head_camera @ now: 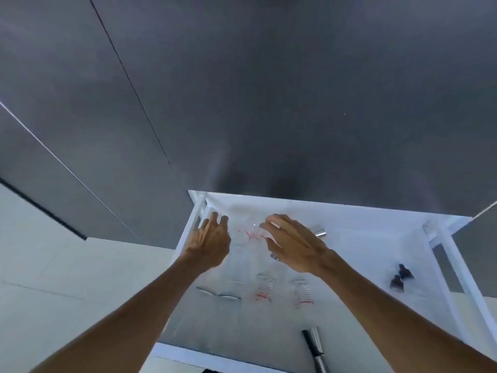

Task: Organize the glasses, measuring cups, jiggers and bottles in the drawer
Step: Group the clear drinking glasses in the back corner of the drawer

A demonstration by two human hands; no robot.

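Observation:
An open white drawer [371, 238] fills the lower middle of the view. My left hand [211, 242] hovers at its far left corner, fingers spread, holding nothing. My right hand [291, 243] is curled around a clear measuring cup with red markings [251, 232] near the back of the drawer. Two more red-marked measuring cups [265, 290] [304, 293] stand nearer to me. Clear glasses [217, 292] stand to their left. A steel jigger [318, 231] shows behind my right hand. A dark double jigger [400, 277] lies at the right. A steel bottle [317, 348] lies at the front.
Dark grey cabinet fronts [269, 90] rise behind the drawer. A pale tiled floor [53, 265] lies to the left. The drawer's white side rail [462, 278] runs down the right.

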